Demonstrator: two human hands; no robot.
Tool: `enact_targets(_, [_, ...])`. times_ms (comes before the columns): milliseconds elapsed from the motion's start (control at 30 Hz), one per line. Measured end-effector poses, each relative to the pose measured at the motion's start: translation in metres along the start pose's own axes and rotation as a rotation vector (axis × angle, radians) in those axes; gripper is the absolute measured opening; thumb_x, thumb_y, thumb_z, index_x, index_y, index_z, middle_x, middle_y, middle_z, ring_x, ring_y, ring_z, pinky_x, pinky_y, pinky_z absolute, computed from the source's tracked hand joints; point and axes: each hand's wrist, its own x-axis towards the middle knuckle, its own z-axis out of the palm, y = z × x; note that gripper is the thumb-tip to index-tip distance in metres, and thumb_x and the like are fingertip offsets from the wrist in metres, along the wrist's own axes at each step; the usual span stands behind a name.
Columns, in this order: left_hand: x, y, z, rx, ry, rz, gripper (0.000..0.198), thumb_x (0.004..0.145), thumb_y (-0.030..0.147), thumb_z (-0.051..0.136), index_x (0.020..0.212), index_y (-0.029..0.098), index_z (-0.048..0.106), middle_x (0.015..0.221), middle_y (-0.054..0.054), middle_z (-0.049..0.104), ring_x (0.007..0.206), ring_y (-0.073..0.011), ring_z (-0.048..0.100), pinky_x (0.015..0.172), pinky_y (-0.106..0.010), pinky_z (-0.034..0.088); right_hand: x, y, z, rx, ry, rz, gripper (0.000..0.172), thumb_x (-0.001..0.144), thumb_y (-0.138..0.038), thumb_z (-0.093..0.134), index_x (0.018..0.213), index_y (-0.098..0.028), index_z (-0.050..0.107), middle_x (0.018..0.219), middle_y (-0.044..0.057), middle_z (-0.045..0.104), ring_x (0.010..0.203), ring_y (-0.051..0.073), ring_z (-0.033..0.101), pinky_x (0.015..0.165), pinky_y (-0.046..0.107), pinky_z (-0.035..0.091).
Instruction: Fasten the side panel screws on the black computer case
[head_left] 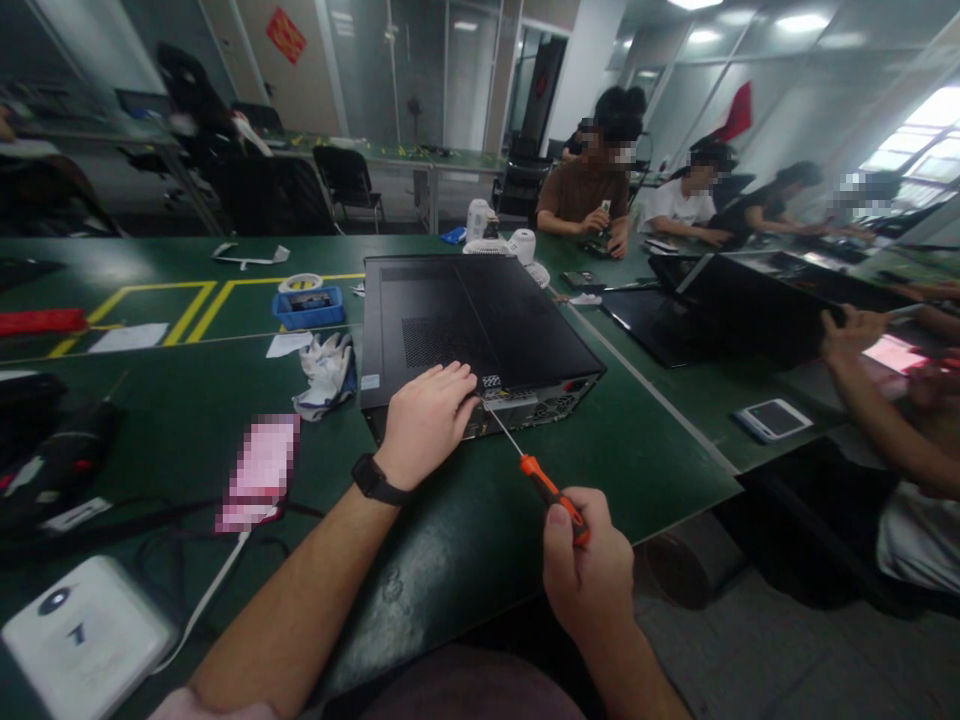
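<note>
Screwdriver (535,476) gripped in the right hand (590,560) points up-left at the mid-frame box (480,310) the nearer, flat-open left hand (426,418) touches.

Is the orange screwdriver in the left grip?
No, the right grip holds the orange screwdriver, while the left grip rests on the black computer case.

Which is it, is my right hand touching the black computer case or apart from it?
Apart. The head view shows green table between your right hand and the black computer case; the gripped screwdriver points across that gap.
</note>
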Motion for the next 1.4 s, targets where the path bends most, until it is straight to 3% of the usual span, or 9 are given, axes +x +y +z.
enact_targets(167, [0.001,0.001,0.0,0.003,0.003,0.001,0.02,0.095,0.021,0.067,0.113,0.016,0.074,0.124,-0.012,0.077,0.119,-0.0254,0.073,0.109,-0.045,0.058,0.003,0.009,0.0,0.0,-0.014,-0.09,0.042,0.106,-0.046,0.036,0.082,-0.021,0.061,0.054,-0.004,0.054,0.045,0.014,0.054,0.05,0.027,0.04])
enact_targets(300, [0.001,0.001,-0.001,0.001,-0.002,-0.001,0.02,0.095,0.021,0.067,0.112,0.016,0.074,0.124,-0.012,0.077,0.119,-0.0256,0.073,0.108,-0.046,0.058,0.005,0.012,0.0,0.004,0.032,-0.194,0.031,0.105,-0.036,0.042,0.11,-0.018,0.067,0.084,0.004,0.074,0.07,0.017,0.071,0.063,0.027,0.053])
enact_targets(400, [0.001,0.001,-0.001,-0.008,-0.012,-0.007,0.02,0.095,0.021,0.066,0.113,0.016,0.074,0.125,-0.012,0.077,0.119,-0.0256,0.073,0.109,-0.046,0.058,0.005,0.01,0.002,0.012,0.057,-0.242,0.026,0.103,-0.029,0.046,0.12,-0.018,0.063,0.1,0.008,0.075,0.087,0.018,0.074,0.074,0.029,0.057])
enact_targets(600, [0.002,0.001,-0.002,-0.005,-0.023,-0.012,0.019,0.096,0.022,0.066,0.112,0.016,0.074,0.125,-0.012,0.077,0.12,-0.0254,0.073,0.11,-0.046,0.057,0.004,0.013,0.008,0.005,0.166,-0.257,0.022,0.103,-0.026,0.048,0.118,-0.019,0.061,0.097,0.007,0.075,0.082,0.018,0.075,0.07,0.029,0.059])
enact_targets(700, [0.001,0.001,-0.001,-0.001,-0.033,-0.013,0.021,0.096,0.022,0.066,0.113,0.015,0.074,0.126,-0.013,0.077,0.121,-0.0257,0.072,0.11,-0.045,0.057,0.004,0.013,0.009,0.006,0.165,-0.23,0.025,0.101,-0.028,0.052,0.123,-0.018,0.058,0.094,0.007,0.074,0.074,0.018,0.074,0.064,0.028,0.058])
enact_targets(867, [0.001,0.0,0.0,0.004,-0.041,-0.018,0.021,0.096,0.022,0.065,0.115,0.016,0.073,0.128,-0.011,0.076,0.123,-0.0245,0.071,0.112,-0.045,0.055,0.004,0.008,0.01,0.016,0.174,-0.314,0.02,0.099,-0.026,0.053,0.117,-0.02,0.058,0.097,0.007,0.073,0.078,0.018,0.074,0.066,0.028,0.059])
enact_targets(1033, [0.001,0.001,-0.001,0.002,-0.037,-0.017,0.021,0.096,0.022,0.065,0.114,0.016,0.074,0.127,-0.012,0.076,0.122,-0.0241,0.072,0.111,-0.044,0.055,0.003,0.008,0.011,0.041,0.164,-0.244,0.02,0.101,-0.026,0.051,0.119,-0.02,0.058,0.086,0.003,0.073,0.064,0.015,0.071,0.056,0.025,0.056])
enact_targets(1167, [0.001,0.0,-0.001,-0.001,-0.041,-0.023,0.021,0.097,0.023,0.064,0.114,0.016,0.074,0.128,-0.012,0.076,0.123,-0.0238,0.071,0.112,-0.044,0.055,0.004,0.008,0.012,0.045,0.2,-0.264,0.027,0.095,-0.028,0.058,0.12,-0.019,0.056,0.092,0.006,0.073,0.07,0.016,0.073,0.059,0.026,0.057])
enact_targets(1400, [0.0,-0.001,0.0,-0.003,-0.039,-0.023,0.022,0.097,0.023,0.064,0.115,0.016,0.074,0.128,-0.011,0.076,0.123,-0.0237,0.071,0.112,-0.044,0.054,0.007,0.007,0.013,0.032,0.217,-0.234,0.018,0.097,-0.028,0.058,0.113,-0.021,0.06,0.084,0.001,0.073,0.059,0.013,0.068,0.055,0.023,0.053])
